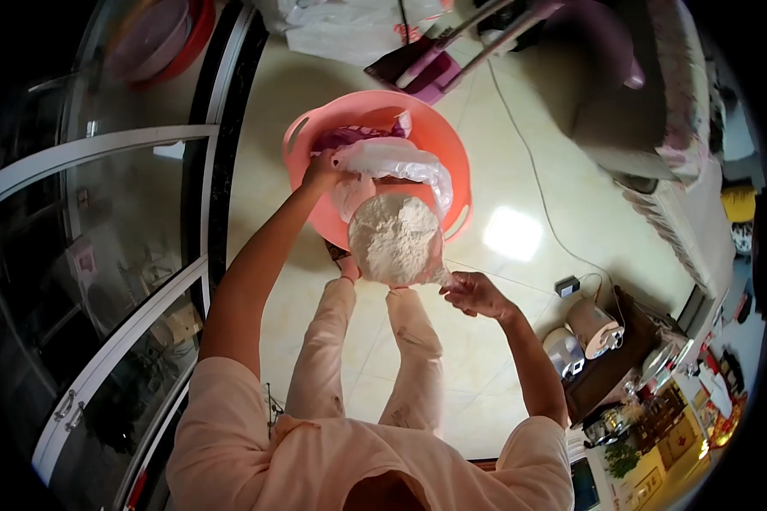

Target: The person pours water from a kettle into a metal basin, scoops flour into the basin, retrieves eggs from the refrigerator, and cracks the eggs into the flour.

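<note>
A scoop or ladle (396, 238) heaped with white powder is held over the near edge of a pink tub (458, 170). My right hand (477, 295) is closed round its handle, at the lower right of the powder. My left hand (322, 170) grips the edge of a clear plastic bag (392, 157) at the tub's left side. The bag stands open inside the tub, and purple printed packaging (349, 136) lies behind it. The scoop hides part of the bag's near side.
A purple dustpan (435, 75) lies beyond the tub. A black cable (528, 149) runs over the tiled floor to a small adapter (568, 286). Glass doors (102, 157) line the left; a sofa (673, 204) and a cluttered cabinet (601, 375) stand right.
</note>
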`<state>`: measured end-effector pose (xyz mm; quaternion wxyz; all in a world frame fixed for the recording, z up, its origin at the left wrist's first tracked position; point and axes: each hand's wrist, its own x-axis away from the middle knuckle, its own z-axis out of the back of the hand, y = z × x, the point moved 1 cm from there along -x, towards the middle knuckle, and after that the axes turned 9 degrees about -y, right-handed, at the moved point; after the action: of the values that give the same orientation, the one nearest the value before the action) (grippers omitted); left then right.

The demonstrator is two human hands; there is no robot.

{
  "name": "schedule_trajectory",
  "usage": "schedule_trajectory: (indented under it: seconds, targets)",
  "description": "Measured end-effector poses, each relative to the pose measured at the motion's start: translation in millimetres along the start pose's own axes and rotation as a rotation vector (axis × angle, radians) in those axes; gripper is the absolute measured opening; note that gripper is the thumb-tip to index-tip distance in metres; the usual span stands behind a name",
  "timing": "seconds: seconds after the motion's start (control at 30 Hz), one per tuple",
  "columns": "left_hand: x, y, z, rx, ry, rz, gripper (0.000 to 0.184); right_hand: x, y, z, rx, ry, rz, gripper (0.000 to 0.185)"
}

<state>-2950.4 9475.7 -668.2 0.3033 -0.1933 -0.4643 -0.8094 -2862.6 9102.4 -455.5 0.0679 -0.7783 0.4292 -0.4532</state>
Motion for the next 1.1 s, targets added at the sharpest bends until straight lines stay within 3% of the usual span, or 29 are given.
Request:
schedule_trajectory:
  seconds: [0.1, 0.17, 0.2, 0.27, 0.3, 0.33, 0.37, 0.4, 0.47, 0.6, 0.67, 0.73, 0.83, 0.87, 1.03, 1.1]
  targets:
    - [19.9, -39.9, -19.8, 0.017, 0.026, -0.243, 0.079, 52.9, -7.9, -38.8, -0.044, 0.029, 0.063, 0.014]
    - [70.3, 11.1, 4.9, -0.014, -0.038, -0.168, 0.077, 87.9, -4.9, -64.8, -0.073, 0.048, 0.120, 0.017]
    - [125.7, 72.6, 31.1, -0.061, -0.117, -0.002, 0.075, 109.3, -6.4, -78.4, -0.089, 0.060, 0.150, 0.018]
    - [140.2, -9.7, 1.1, -0.193, 0.016, -0.020, 0.072, 150.0, -3.3, -99.9, -0.129, 0.094, 0.201, 0.022]
    - [167.6, 0.9, 6.8, -0.259, 0.014, -0.050, 0.070, 173.4, -4.0, -113.4, -0.146, 0.124, 0.218, 0.021]
    - [183.3, -12.5, 7.7, -0.050, -0.076, -0.016, 0.066, 194.8, -3.4, -125.7, -0.163, 0.158, 0.235, 0.021]
    - [208.5, 13.7, 14.7, -0.205, -0.124, 0.199, 0.062, 214.8, 3.2, -135.5, -0.178, 0.177, 0.292, 0.020]
    - [215.9, -7.3, 11.0, -0.219, -0.068, 0.094, 0.056, 230.6, 3.2, -145.5, -0.191, 0.211, 0.320, 0.019]
    - [242.0, -12.5, 10.5, -0.313, -0.137, 0.188, 0.048, 276.9, 8.2, -170.4, -0.231, 0.280, 0.381, 0.018]
    - [287.3, 18.6, 9.4, -0.147, -0.182, 0.182, 0.041, 360.9, 32.6, -194.8, -0.313, 0.409, 0.597, 0.017]
    - [276.2, 11.7, 14.4, -0.210, -0.185, 0.136, 0.038, 378.0, 31.5, -208.5, -0.381, 0.498, 0.670, 0.017]
    - [272.2, 53.6, -1.0, -0.348, -0.252, 0.231, 0.038, 404.1, 62.2, -220.8, -0.438, 0.555, 0.773, 0.017]
    - [230.9, 101.0, -38.5, -0.299, -0.412, 0.393, 0.026, 449.8, 112.1, -226.1, -0.472, 0.697, 0.899, 0.017]
    - [232.2, 167.2, -40.3, -0.286, -0.422, 0.449, 0.024, 512.8, 87.3, -186.2, -0.576, 0.702, 0.883, 0.018]
    - [196.7, 304.5, -165.9, -0.154, -0.410, 0.339, 0.013, 665.6, 173.3, -149.1, -0.655, 0.937, 0.916, 0.017]
    - [202.8, 331.9, -231.2, -0.190, -0.479, 0.266, 0.011, 683.5, 233.3, -153.6, -0.767, 0.982, 0.923, 0.017]
